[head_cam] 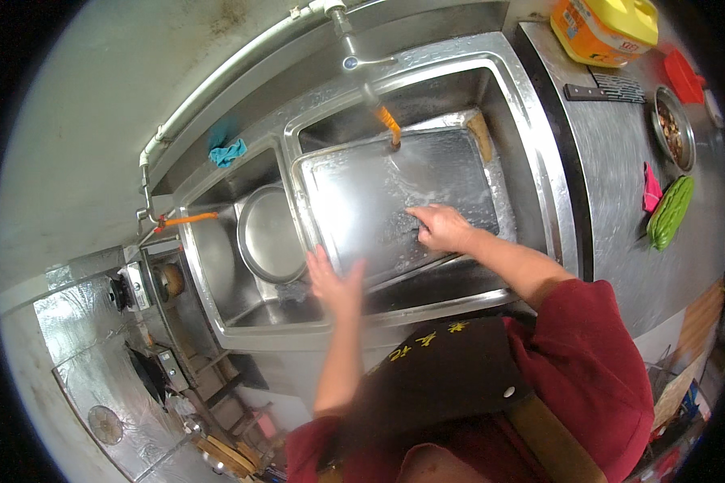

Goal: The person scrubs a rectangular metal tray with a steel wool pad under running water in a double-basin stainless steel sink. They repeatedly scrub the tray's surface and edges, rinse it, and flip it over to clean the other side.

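Note:
A rectangular metal tray (362, 199) lies tilted across the right basin of a stainless steel sink, its surface wet and streaked with suds. Over the tray's right part is my right hand (441, 228), index finger extended, with nothing seen in its grasp; whether it touches the metal I cannot tell. Blurred, my left hand (337, 282) is at the tray's lower left edge, fingers spread. Above the tray's upper edge ends the faucet's orange hose (389, 125). A brownish piece, perhaps a sponge or cloth (478, 139), rests at the tray's upper right corner.
The left basin holds a round metal pan (273, 234); a blue cloth (228, 153) lies on the sink's back ledge. On the right counter are a cleaver (607, 92), a yellow jug (604, 30), a metal bowl of food (673, 128), a pink cloth (652, 188) and a bitter melon (670, 212).

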Motion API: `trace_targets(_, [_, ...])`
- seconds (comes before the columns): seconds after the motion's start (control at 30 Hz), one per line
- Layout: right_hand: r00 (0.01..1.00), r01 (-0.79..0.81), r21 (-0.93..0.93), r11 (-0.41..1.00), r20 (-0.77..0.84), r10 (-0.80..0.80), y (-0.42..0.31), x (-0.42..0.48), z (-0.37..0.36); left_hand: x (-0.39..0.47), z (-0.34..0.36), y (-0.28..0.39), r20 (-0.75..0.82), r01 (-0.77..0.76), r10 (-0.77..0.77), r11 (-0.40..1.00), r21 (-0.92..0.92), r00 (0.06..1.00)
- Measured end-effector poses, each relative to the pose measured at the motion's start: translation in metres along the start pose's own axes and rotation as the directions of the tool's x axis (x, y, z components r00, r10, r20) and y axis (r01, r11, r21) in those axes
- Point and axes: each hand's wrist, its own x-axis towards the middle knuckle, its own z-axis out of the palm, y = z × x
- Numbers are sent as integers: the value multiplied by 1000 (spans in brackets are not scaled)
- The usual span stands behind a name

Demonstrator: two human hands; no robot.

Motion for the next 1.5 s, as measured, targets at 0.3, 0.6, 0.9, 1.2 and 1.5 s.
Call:
trace_targets(0.3, [818,-41,-110,993,-575,-30,19,40,13,2,0,5,8,-1,1,1000,16,1000])
trace_targets(0.6, [860,184,-233,955,-431,-271,-26,34,50,1,8,-4,1,-10,10,1000,11,1000])
trace_targets(0.9, [804,158,-43,986,-575,-154,5,81,45,1,8,1,3,-42,42,999,10,999])
trace_targets(1.2, [714,-11,-155,988,-693,-101,49,104,33,4,3,5,23,-51,51,999,14,998])
trace_targets(1.5, [703,398,-170,902,-576,-418,-56,153,38,5,4,1,48,-74,75,997,-27,996])
